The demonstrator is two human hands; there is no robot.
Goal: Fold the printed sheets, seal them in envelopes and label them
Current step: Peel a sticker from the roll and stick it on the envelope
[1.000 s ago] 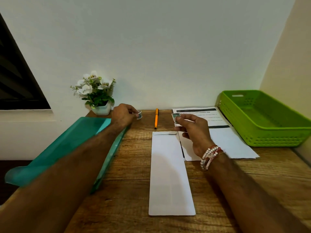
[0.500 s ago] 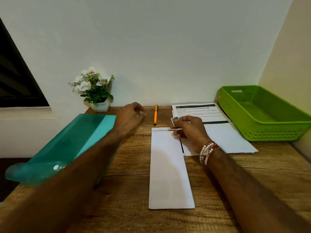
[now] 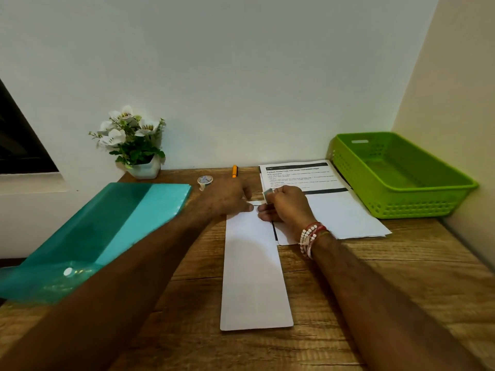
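Both meet now at the far end of the white envelope (image 3: 254, 277), mid-frame: the left hand (image 3: 227, 196), having left the small roll (image 3: 205, 180) on the table (image 3: 375, 290), rests loose-fingered there, and the right hand (image 3: 286, 207) pinches a small label (image 3: 267, 195), probably for sticking.

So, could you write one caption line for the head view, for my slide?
The right hand pinches a small sticker; left hand rests on the far end of the white envelope.

Pen's (image 3: 234, 171) lower length behind left hand (image 3: 227, 196); printed sheet's (image 3: 294, 175) text illegibly small.
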